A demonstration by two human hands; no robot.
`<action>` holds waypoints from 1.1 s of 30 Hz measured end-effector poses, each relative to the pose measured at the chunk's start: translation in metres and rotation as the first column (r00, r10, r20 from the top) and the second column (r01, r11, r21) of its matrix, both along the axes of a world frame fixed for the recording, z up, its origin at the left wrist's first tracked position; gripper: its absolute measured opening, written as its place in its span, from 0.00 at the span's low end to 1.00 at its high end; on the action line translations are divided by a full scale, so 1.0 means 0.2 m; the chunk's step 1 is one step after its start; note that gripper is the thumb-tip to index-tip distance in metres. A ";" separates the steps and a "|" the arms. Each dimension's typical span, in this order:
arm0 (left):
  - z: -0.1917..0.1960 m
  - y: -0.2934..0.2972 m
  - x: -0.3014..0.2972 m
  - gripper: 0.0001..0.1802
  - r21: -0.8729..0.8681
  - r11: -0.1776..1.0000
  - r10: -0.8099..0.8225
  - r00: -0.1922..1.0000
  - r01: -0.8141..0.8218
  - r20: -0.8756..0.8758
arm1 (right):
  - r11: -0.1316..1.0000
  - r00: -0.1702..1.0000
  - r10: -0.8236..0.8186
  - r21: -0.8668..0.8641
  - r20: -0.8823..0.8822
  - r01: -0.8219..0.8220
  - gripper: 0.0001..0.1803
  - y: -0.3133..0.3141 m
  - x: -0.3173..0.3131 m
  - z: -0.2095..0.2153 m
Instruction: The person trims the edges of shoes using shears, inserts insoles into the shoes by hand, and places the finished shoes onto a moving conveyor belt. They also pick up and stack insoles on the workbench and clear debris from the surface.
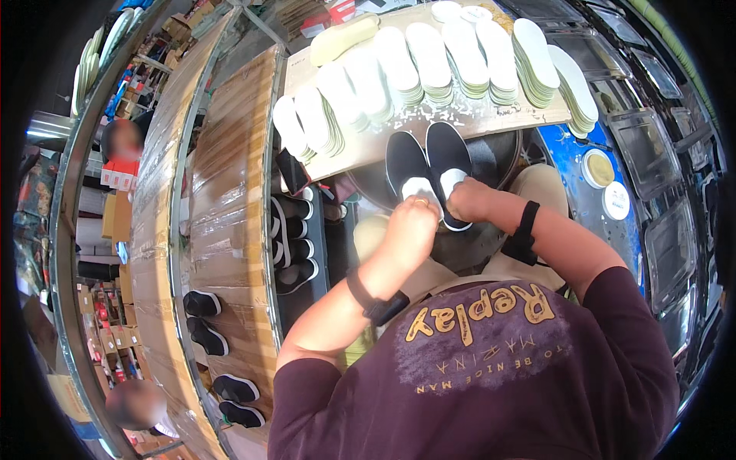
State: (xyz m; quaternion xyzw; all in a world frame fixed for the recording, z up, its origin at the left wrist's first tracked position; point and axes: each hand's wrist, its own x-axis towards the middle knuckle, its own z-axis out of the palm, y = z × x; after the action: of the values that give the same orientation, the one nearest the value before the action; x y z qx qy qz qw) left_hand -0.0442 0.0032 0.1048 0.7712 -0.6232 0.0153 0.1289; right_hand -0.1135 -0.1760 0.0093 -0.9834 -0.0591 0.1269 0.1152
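Two black slip-on shoes lie side by side on my lap, toes pointing away. My left hand rests on the heel opening of the left black shoe, fingers curled over a white insole inside it. My right hand grips the heel of the right black shoe, where another white insole shows. Both wrists carry black straps. A ring sits on a finger of my left hand.
A board beyond the shoes holds several stacks of white insoles. Black shoes fill a rack at my left, and more pairs ride a wooden conveyor. Two round tins and clear trays stand at right. Other people work at far left.
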 end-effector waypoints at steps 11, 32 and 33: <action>-0.24 0.01 0.17 0.07 -0.100 0.977 0.165 0.966 -0.187 -0.200 | 0.999 0.997 0.020 0.034 0.071 -0.022 0.10 0.00 0.01 0.00; -0.49 0.20 0.35 0.28 0.136 0.804 0.398 0.355 -0.579 -0.846 | 0.969 0.963 -0.236 0.045 -0.133 0.243 0.26 0.38 0.04 0.57; -0.57 0.20 0.36 0.28 0.134 0.797 0.399 0.347 -0.589 -0.848 | 0.971 0.963 -0.237 0.008 -0.130 0.240 0.24 0.44 0.06 0.62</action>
State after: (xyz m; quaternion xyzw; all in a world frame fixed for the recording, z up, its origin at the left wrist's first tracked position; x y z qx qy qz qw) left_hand 0.0270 0.0436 -0.0096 0.8122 -0.2101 -0.2608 0.4777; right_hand -0.1020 -0.0883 0.1335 -0.9718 0.0659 0.1741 0.1449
